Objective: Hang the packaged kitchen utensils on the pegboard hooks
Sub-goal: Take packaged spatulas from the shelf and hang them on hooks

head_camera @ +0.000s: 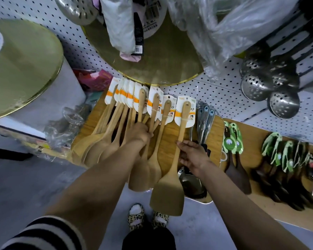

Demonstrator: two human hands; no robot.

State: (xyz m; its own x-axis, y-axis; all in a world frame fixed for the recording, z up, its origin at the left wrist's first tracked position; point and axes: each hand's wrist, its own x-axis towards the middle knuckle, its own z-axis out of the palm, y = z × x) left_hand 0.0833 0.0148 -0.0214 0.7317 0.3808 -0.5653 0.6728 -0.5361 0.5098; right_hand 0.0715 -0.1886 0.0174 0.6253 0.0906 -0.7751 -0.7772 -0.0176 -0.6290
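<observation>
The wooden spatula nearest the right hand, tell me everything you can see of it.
The wooden spatula is pale bamboo-like wood: a long slim handle widening to a flat, squarish blade at the bottom. Its top sits against a white card with an orange band, hanging at the pegboard. It hangs rightmost in the wooden row, blade toward the floor. The right hand touches its handle midway with its fingers; the grip itself is unclear.

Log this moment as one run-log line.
stage: hanging wooden spatulas | left hand: grips handles in spatula row | right hand: fingers touch rightmost spatula handle | pegboard: carded spatulas hung
</observation>
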